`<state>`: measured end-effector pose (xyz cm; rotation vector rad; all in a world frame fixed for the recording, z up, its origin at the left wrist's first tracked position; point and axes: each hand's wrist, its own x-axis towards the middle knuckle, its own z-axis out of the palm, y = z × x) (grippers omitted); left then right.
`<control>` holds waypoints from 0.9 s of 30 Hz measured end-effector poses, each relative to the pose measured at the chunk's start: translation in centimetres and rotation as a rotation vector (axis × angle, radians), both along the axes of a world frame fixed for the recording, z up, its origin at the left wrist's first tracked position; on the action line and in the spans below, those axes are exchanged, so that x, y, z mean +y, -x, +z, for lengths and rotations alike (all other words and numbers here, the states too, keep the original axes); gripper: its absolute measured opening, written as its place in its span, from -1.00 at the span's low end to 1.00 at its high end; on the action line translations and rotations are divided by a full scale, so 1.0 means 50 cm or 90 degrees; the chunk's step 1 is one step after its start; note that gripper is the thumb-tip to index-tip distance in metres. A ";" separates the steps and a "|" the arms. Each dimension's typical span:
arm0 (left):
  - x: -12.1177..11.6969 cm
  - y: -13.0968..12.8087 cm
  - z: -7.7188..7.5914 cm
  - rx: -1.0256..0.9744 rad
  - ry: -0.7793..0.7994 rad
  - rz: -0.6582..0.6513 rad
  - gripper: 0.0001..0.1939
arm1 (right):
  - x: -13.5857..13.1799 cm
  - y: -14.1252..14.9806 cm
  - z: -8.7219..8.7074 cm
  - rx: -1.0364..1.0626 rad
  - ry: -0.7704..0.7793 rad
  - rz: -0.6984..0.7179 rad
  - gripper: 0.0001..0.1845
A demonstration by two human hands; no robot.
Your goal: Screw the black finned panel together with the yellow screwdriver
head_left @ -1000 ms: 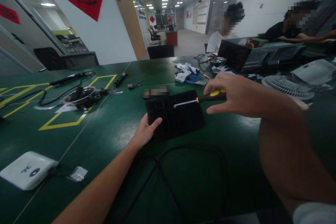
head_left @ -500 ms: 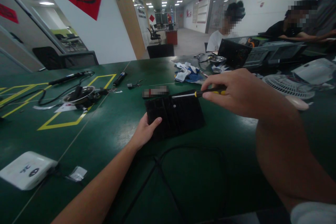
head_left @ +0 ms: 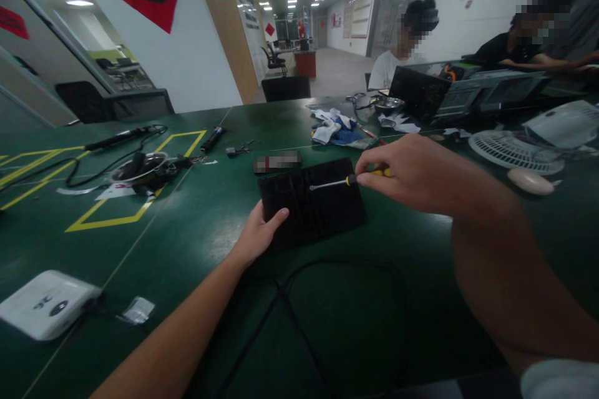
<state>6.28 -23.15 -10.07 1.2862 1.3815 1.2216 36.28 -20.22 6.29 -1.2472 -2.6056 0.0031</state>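
My left hand (head_left: 262,230) grips the left edge of a flat black plastic panel (head_left: 337,212), its thumb lying on top. The panel is slightly tilted above the green table. In my right hand (head_left: 393,171) is a screwdriver (head_left: 332,184) with a yellow and black handle, closed between thumb and fingers. Its metal shaft points left across the panel, and the tip meets a small shiny spot, seemingly a screw, near the panel's middle. Just behind the panel lies a small dark box (head_left: 277,163) with a blurred label.
A white device (head_left: 51,302) sits at front left. Further back are a metal bowl (head_left: 140,169) with dark parts and some white-blue gloves (head_left: 334,126). A white fan grille (head_left: 515,151) is at right. Black cable (head_left: 299,318) crosses the near table. Two people work at back right.
The screwdriver has come down and slightly nearer, its tip moving from the panel's far edge onto the shiny spot. My left hand and the panel have barely moved.
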 end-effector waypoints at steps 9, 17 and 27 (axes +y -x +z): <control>0.002 0.000 -0.002 -0.013 0.000 -0.003 -0.40 | 0.010 0.000 -0.007 0.020 -0.021 0.036 -0.72; -0.004 -0.005 0.005 -0.005 -0.004 -0.004 -0.41 | 0.015 0.002 -0.010 0.022 -0.024 0.037 -0.74; 0.000 -0.005 0.002 0.002 -0.013 -0.002 -0.41 | 0.014 0.005 -0.015 0.018 -0.027 0.023 -0.76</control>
